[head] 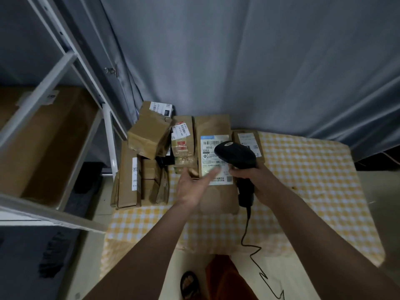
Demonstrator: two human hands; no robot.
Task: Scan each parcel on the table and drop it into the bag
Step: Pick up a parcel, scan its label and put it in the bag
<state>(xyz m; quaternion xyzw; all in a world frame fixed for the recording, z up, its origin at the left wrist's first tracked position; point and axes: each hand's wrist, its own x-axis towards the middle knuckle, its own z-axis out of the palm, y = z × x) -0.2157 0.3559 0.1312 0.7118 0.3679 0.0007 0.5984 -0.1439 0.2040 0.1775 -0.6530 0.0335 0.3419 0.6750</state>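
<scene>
Head view: my right grip grasps the scanner over the long parcel, lengthwise away; left grip released, beside it.

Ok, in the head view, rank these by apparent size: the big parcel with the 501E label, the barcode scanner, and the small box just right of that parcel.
1. Big parcel, clearly the largest.
2. Barcode scanner, held by the right hand.
3. Small box, though the scanner partly hides it and sits nearer the camera, so 2 and 3 are unsure.

Grey curtain at back, white metal rack on L w/ big cardboard box, sandalled foot below worktop edge.
</scene>
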